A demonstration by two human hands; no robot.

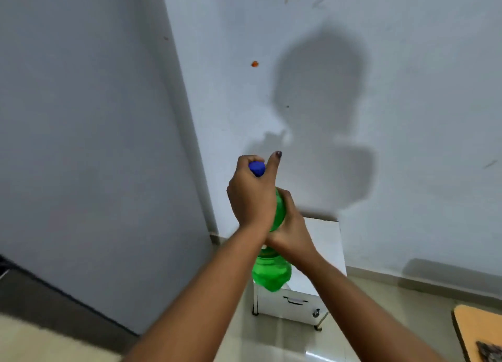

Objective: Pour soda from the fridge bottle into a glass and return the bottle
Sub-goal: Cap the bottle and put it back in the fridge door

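Observation:
A green plastic soda bottle (271, 272) is held up in front of me, tilted with its top away from me. My left hand (251, 196) is wrapped around its blue cap (257, 168), with one finger sticking up beside it. My right hand (292, 231) grips the bottle's middle from the right, hiding the label area. The bottle's lower part shows below both wrists. No glass or fridge interior is in view.
A pale wall fills the background, with a grey panel (81, 144) at the left. A small white drawer cabinet on wheels (323, 250) stands on the tiled floor below the bottle. An orange-topped surface (478, 331) juts in at the bottom right.

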